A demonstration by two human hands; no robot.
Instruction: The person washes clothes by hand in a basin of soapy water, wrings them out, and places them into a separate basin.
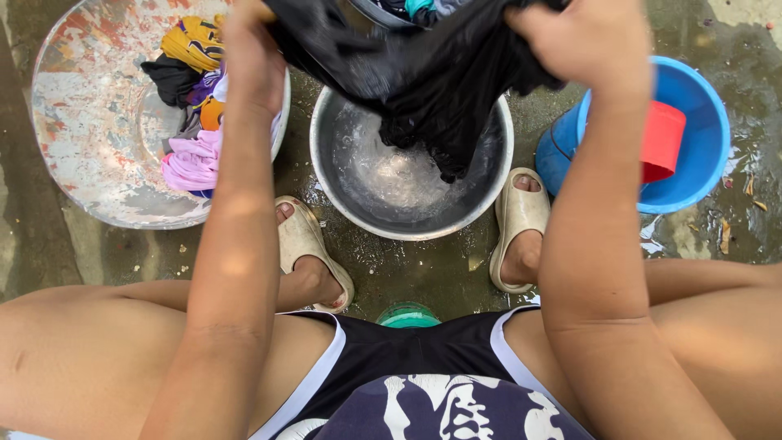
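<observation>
Between both sets of clenched fingers: black garment (432, 73), gripped by left hand (252, 57) and right hand (586, 41), hanging over metal basin (358, 204) below.

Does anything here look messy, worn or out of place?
The ground is wet around the metal basin. The big basin on the left, which holds a heap of clothes, has badly flaked paint. Both hands, left hand and right hand, hold a black garment over the water.
</observation>
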